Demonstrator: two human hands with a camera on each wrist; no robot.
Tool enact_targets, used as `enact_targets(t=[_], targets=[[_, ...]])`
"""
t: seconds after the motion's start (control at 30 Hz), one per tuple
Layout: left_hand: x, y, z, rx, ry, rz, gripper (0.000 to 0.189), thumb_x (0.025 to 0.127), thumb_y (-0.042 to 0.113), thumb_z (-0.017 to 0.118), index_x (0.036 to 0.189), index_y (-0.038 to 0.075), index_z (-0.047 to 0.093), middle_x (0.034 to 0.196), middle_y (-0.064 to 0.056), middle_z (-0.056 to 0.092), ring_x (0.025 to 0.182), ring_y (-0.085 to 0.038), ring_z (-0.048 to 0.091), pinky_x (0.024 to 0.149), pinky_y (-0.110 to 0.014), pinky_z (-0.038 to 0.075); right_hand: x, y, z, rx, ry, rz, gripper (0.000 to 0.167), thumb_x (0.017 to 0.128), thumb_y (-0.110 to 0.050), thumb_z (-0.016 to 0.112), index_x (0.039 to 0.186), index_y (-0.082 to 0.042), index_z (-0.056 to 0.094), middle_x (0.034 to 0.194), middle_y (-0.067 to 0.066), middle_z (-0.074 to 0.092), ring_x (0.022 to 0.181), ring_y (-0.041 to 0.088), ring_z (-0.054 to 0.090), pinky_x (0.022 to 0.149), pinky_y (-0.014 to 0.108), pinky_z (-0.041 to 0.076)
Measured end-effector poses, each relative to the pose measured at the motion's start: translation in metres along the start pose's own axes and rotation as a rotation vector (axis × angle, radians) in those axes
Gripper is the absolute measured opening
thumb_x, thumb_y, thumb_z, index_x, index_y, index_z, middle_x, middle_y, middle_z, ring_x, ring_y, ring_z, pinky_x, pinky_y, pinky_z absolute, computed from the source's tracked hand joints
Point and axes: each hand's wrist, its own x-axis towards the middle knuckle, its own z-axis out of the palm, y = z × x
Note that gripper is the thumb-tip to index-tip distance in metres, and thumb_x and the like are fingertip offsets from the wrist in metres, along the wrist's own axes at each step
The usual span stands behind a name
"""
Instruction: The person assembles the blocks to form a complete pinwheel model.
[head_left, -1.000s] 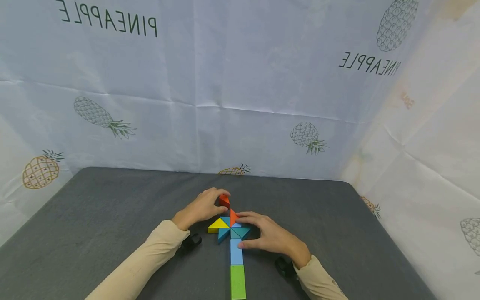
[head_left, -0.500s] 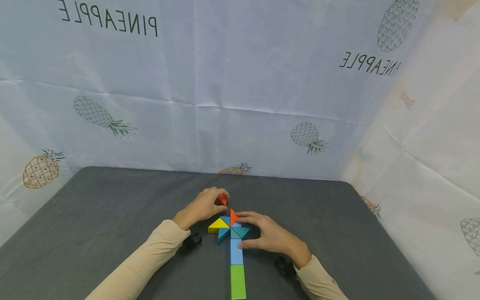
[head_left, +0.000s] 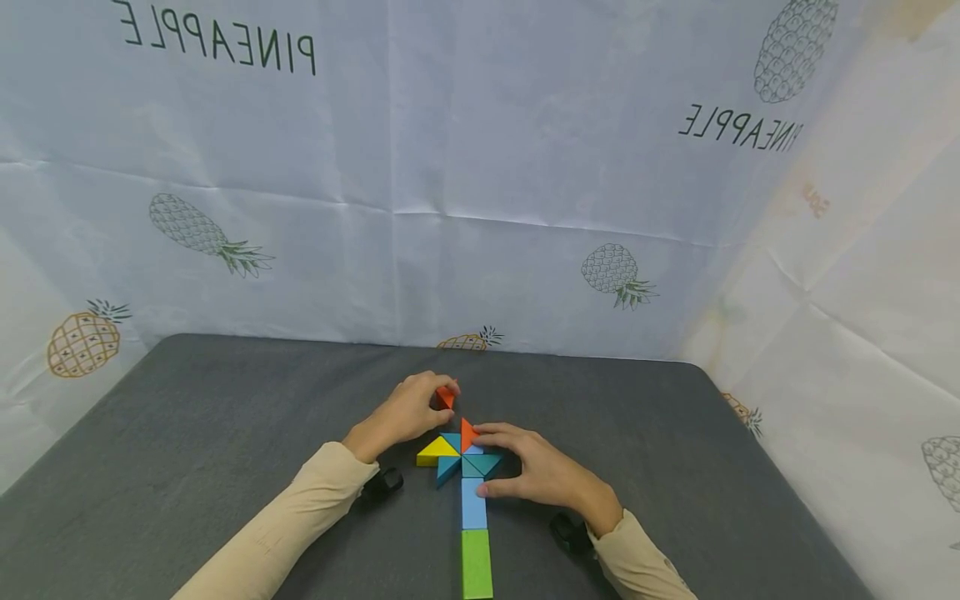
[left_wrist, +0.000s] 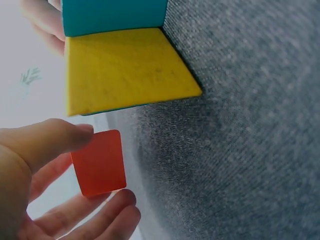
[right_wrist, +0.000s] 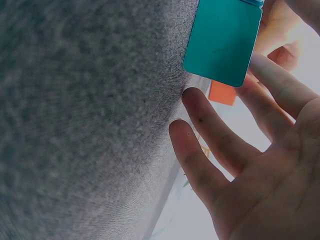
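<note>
My left hand [head_left: 408, 408] pinches a small red triangular block [head_left: 447, 395] between thumb and fingers, just beyond a pinwheel of triangular blocks. In the left wrist view that red block [left_wrist: 100, 164] shows a flat face, near a yellow triangle [left_wrist: 125, 70]. The pinwheel has an orange triangle [head_left: 467, 435] at its top, plus blue and teal triangles [head_left: 486, 463]. From the right, my right hand [head_left: 543, 468] spreads relaxed fingers along it: fingertips at the orange triangle, thumb at the edge of a light blue rectangular block [head_left: 472, 510]. The right wrist view shows a teal block [right_wrist: 222, 42] beside the fingers.
A green rectangular block [head_left: 476, 562] continues the line below the light blue one, toward the front. Everything lies on a dark grey cloth-covered table [head_left: 247, 400]. Behind it hangs a white curtain [head_left: 487, 125] printed with pineapples. Each wrist wears a small black device [head_left: 572, 533].
The red block has turned slightly in my left hand and moved a little farther away. My right hand and the blocks on the table stay put.
</note>
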Motion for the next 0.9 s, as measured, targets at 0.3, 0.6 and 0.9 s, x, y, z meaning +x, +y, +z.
enact_targets(t=[0.3,0.6,0.9], targets=[[-0.006,-0.001,-0.002,-0.021,0.034,0.026,0.029,0.088,0.01,0.075,0.116,0.005,0.068,0.114,-0.009,0.064,0.088,-0.016,0.063,0.075,-0.029,0.054,0.0,-0.001,0.0,0.005,-0.005,-0.001,0.065,0.089,-0.046,0.071,0.143,-0.014,0.053,0.154,0.002,0.045,0.142,0.028,0.042,0.111,0.056,0.039],[-0.013,0.0,-0.004,-0.091,0.067,0.017,0.038,0.087,0.009,0.075,0.123,0.004,0.065,0.113,-0.01,0.064,0.098,-0.022,0.066,0.082,-0.036,0.058,-0.001,-0.003,0.0,0.005,0.0,0.01,0.066,0.089,-0.047,0.072,0.143,-0.015,0.054,0.154,0.001,0.044,0.142,0.028,0.042,0.111,0.056,0.039],[-0.022,0.004,-0.007,-0.114,0.105,0.063,0.035,0.087,0.01,0.075,0.12,0.005,0.066,0.114,-0.011,0.066,0.096,-0.023,0.068,0.085,-0.04,0.058,0.0,-0.002,0.0,0.008,0.0,0.016,0.065,0.088,-0.047,0.073,0.143,-0.018,0.054,0.154,-0.001,0.044,0.142,0.025,0.042,0.111,0.055,0.039]])
